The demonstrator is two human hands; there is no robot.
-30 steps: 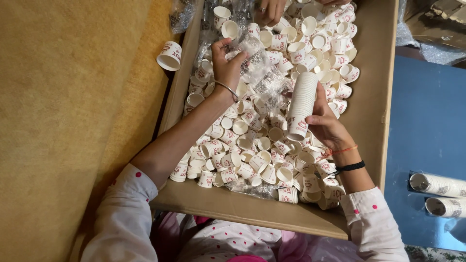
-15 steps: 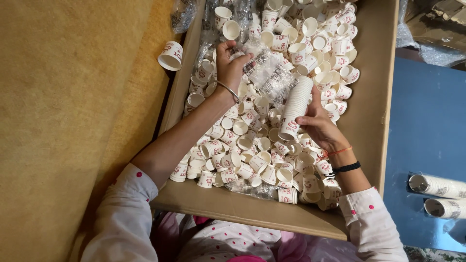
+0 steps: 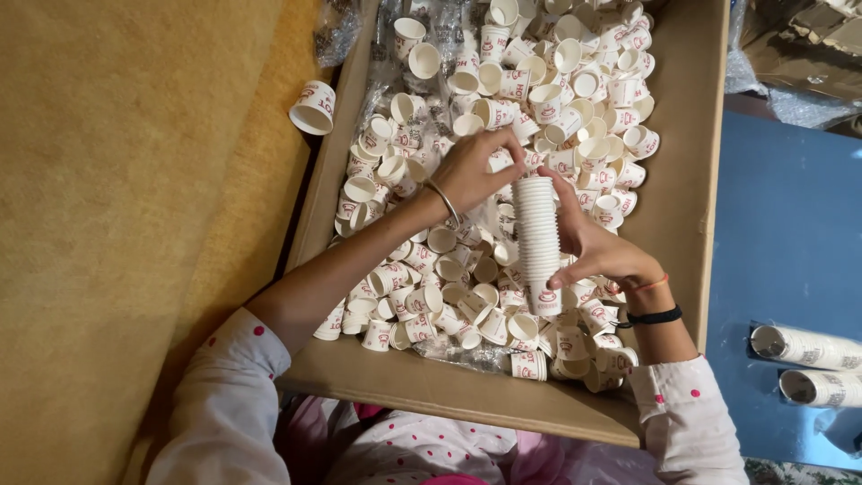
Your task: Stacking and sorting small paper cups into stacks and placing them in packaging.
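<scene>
Right hand was wrapped around a tall stack of nested white paper cups, fingers curled on its lower half and thumb across the front; the grip was closed firmly on the stack, which stood roughly upright, tilted slightly, over the middle of the box. Left hand was at the top of the same stack, fingers pinched together at the rim of the uppermost cup; whether it gripped a separate cup there or only touched the stack could not be told. A thin metal bangle sat on the left wrist; a red thread and a black band on the right wrist. Both arms came from white sleeves with red dots. Beneath the hands lay a shallow cardboard box filled with loose small paper cups, white with red print, lying on their sides, upright and overturned in no order, with crumpled clear plastic wrap among them at the upper left. One single cup lay outside the box on the mustard-yellow fabric surface, just beside the box's left wall. At far right, on a blue surface, two wrapped cup stacks lay on their sides, well apart from the hands.
</scene>
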